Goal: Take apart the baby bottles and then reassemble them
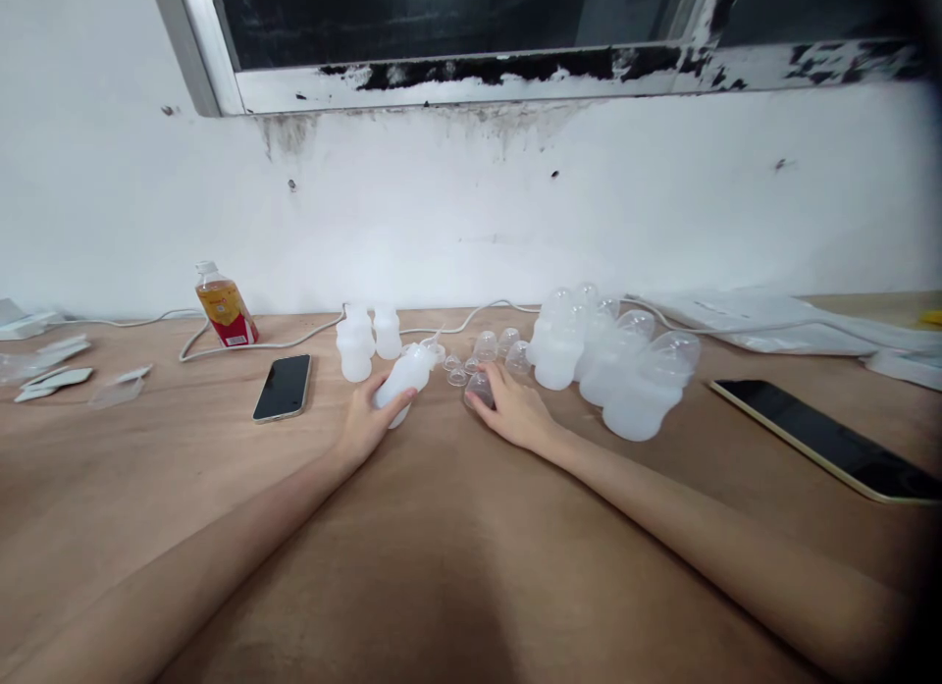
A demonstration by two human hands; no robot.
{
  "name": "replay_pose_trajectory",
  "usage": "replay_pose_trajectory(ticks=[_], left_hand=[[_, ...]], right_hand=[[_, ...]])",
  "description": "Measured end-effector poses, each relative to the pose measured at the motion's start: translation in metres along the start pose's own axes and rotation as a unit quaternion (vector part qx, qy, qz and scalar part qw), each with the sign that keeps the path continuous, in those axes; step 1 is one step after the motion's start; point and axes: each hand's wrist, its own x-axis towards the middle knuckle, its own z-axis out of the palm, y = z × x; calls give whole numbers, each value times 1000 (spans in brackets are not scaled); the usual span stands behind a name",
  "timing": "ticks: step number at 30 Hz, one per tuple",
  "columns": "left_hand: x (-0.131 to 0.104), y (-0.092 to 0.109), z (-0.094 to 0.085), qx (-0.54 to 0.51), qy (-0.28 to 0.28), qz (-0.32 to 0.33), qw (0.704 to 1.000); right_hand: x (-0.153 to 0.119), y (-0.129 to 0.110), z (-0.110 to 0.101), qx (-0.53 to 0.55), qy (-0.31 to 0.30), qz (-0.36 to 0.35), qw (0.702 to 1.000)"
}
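Note:
My left hand [364, 419] is wrapped round a white, translucent baby bottle [407, 372] that tilts to the right, with a clear nipple at its top. My right hand [521, 411] has its fingers and thumb round a clear dome cap [478, 388] on the table. Close to those fingers stand several more clear dome caps [486, 345] and some smaller clear domes [456, 376]. Behind my left hand are white bottles without dome caps [356, 350]. To the right of my right hand, several bottles with clear dome caps [639, 404] stand in a group.
A dark phone [283, 388] lies left, near a drink bottle [227, 309] with a red and yellow label. A larger dark device [828, 437] lies at the right. White cable [471, 316] runs along the wall; plastic bags [758, 321] lie back right, small packets [55, 380] far left.

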Motion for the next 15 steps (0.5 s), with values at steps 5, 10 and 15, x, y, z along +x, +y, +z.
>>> replay_pose_trajectory(ticks=[5, 10, 15], left_hand=[[0, -1, 0, 10, -12, 5, 1000], [-1, -7, 1, 70, -43, 26, 996], [0, -9, 2, 90, -54, 30, 994]], right_hand=[[6, 5, 0, 275, 34, 83, 957], [13, 11, -6, 692, -80, 155, 700], [15, 13, -7, 760, -137, 200, 603]])
